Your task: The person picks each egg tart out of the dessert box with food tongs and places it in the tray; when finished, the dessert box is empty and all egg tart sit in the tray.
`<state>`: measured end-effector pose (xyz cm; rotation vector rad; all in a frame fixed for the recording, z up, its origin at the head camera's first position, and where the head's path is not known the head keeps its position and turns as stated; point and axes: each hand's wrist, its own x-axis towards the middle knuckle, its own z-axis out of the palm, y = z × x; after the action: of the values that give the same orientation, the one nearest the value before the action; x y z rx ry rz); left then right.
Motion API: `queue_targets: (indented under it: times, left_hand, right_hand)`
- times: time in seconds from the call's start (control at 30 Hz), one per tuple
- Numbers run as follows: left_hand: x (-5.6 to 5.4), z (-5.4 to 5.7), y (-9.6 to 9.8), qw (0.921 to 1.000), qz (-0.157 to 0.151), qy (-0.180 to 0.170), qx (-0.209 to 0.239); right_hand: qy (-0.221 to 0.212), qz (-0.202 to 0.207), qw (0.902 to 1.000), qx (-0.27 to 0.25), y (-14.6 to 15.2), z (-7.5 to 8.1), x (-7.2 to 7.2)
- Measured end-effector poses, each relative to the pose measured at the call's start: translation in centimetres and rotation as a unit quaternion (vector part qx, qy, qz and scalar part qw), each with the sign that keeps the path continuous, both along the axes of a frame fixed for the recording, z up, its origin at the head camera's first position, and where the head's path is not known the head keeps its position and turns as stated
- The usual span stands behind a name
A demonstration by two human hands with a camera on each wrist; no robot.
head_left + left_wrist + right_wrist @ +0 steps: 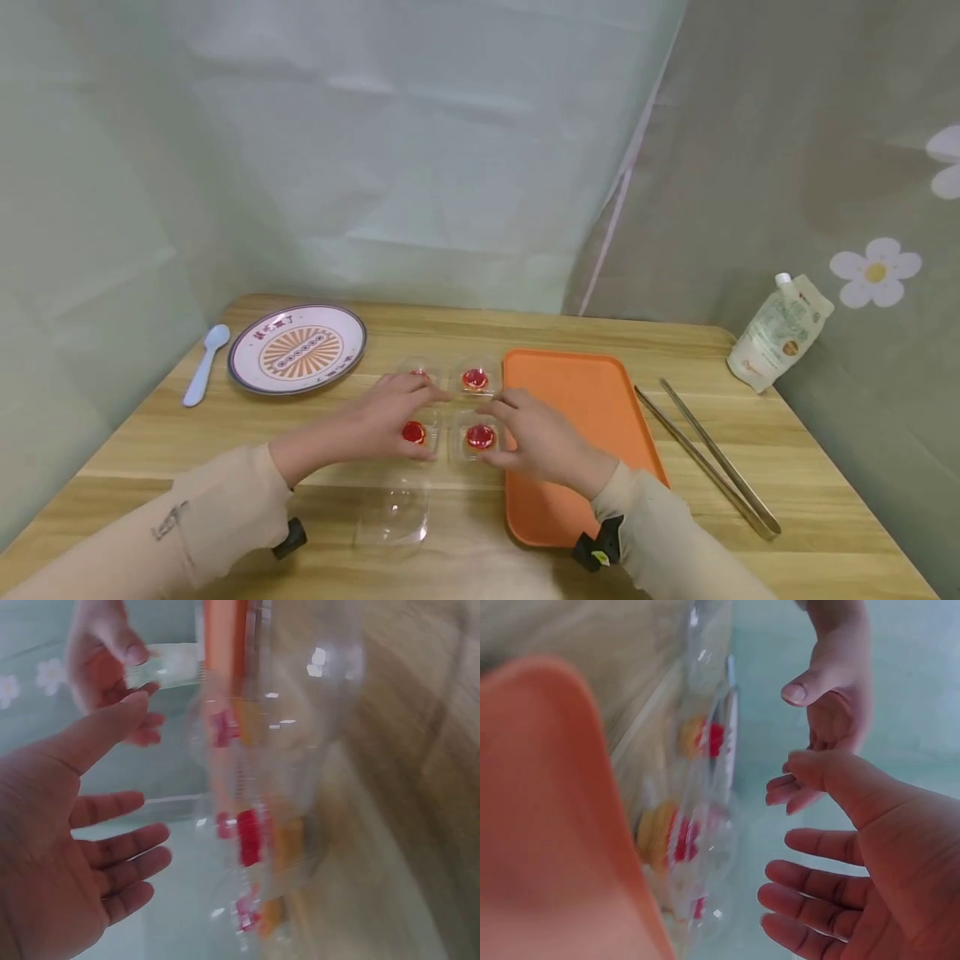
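Observation:
Several small red-topped cakes sit in clear plastic boxes grouped at the middle of the table: a front-right cake (480,436), a front-left cake (414,432) and a back-right cake (475,379) among them. My left hand (378,421) hovers over the left boxes and partly covers them. Over the right boxes is my right hand (546,437), its wrist above the orange tray (566,375). Both wrist views show the palms facing each other, fingers relaxed and apart, holding nothing. Closer to me stands another clear plastic piece (393,515), with no cake visible in it.
A patterned plate (300,350) and a light blue spoon (204,367) lie at the back left. Metal tongs (716,462) rest right of the tray. A spouted pouch (780,333) stands at the back right edge, and cloth curtains (390,150) hang behind the table.

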<state>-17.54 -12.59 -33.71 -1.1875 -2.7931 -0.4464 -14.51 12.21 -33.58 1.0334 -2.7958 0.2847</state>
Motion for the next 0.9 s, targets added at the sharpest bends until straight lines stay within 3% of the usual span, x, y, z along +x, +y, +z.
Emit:
queue_targets:
  times: [0.13, 0.37, 0.6, 0.9]
  left_hand:
    - [-0.9, -1.0, 1.2, 0.9993, 0.022, -0.027, -0.013]
    - [-2.0, -2.1, 2.3, 0.9990, 0.013, -0.015, -0.040]
    - [-2.3, -2.6, 2.8, 0.9967, 0.030, -0.053, -0.054]
    - [-2.5, -3.5, 3.5, 0.9928, 0.054, -0.092, -0.055]
  right_hand:
    - [-0.027, 0.011, 0.9994, 0.018, 0.2, -0.4, -1.2]
    - [-0.030, 0.031, 0.9969, 0.066, -0.4, -1.5, -2.8]
    - [-0.075, 0.002, 0.9933, 0.088, -1.2, -2.1, -3.2]
    - [-0.070, 0.002, 0.9936, 0.089, -1.2, -2.5, -3.7]
